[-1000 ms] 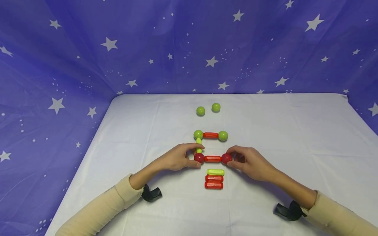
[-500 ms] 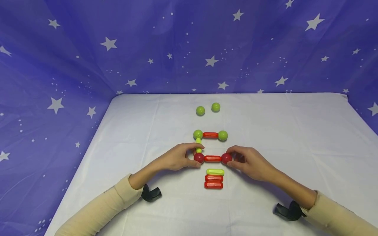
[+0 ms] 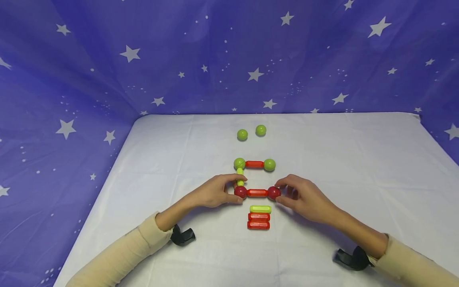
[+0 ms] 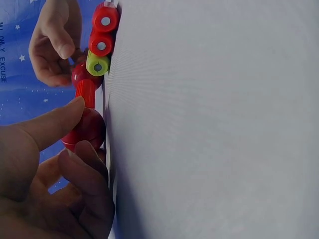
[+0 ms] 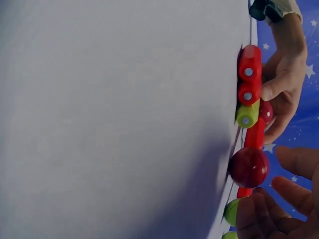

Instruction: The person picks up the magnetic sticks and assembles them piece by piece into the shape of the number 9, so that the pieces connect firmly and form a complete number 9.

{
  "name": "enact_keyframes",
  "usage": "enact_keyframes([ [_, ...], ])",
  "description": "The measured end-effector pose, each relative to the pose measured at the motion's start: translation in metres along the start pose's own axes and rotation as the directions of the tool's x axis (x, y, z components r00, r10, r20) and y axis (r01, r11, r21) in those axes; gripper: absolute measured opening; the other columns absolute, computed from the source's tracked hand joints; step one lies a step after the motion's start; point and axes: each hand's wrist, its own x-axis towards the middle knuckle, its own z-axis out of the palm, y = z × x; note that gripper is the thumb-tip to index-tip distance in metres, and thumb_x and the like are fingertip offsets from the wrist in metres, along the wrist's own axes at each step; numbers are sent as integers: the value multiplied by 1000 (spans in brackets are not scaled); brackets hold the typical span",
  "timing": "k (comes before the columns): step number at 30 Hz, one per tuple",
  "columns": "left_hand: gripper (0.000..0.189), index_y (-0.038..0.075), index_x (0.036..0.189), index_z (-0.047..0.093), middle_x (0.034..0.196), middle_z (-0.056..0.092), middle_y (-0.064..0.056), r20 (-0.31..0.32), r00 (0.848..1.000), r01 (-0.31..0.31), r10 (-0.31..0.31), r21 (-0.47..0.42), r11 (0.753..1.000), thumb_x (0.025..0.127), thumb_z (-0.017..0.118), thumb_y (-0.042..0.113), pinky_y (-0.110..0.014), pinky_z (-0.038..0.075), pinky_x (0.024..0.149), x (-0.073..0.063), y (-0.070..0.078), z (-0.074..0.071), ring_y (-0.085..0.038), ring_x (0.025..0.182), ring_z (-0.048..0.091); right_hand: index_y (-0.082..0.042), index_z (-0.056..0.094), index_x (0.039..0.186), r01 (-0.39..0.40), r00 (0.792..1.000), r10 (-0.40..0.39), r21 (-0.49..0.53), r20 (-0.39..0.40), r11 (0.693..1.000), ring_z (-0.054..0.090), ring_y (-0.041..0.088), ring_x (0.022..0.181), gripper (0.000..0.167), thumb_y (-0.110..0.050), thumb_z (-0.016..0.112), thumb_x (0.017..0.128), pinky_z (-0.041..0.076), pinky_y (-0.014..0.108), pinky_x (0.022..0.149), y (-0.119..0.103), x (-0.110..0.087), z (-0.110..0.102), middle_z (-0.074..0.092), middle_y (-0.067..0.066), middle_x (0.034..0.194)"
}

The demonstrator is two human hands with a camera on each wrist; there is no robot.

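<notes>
In the head view, two red balls joined by a red rod lie on the table. The left hand holds the left red ball between thumb and fingers. A yellow-green rod, partly behind the index finger, runs from that ball to a green ball. Another red rod links this to a second green ball. Beside the right red ball is the right hand. Its fingers are spread and stand off the ball in the right wrist view.
In front of the frame lie a loose yellow-green rod and two red rods, side by side. Farther back rest two loose green balls. A white cloth covers the table; a blue starry curtain hangs behind.
The right hand has loosened from the right red ball and its fingers have spread slightly. The left hand and the joined pieces have stayed put.
</notes>
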Motion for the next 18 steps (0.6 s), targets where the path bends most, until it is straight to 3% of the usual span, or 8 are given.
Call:
enact_keyframes([
  [4,56,13,134,59,105,57,0,-1,1000,-2,2,-1,1000,83,82,20,-29,41,70,-1,-1,-1,-19,87,49,-13,71,108,32,999,-32,60,1,998,57,11,78,27,-7,79,83,51,28,67,-6,-2,0,65,-9,94],
  [9,56,13,134,58,106,56,0,-2,1000,0,0,-5,1000,83,81,20,-30,41,71,-2,0,-2,-19,86,49,-11,71,105,58,996,-68,152,59,987,58,11,76,19,-9,76,87,50,27,66,-12,-2,5,66,-9,90],
  [18,56,14,134,58,108,56,0,3,1000,1,-1,-12,1000,84,81,20,-30,41,72,-2,1,-1,-19,88,49,-12,73,103,85,992,-96,134,84,987,59,8,75,15,-12,75,88,50,25,65,-17,-2,12,65,-12,88],
])
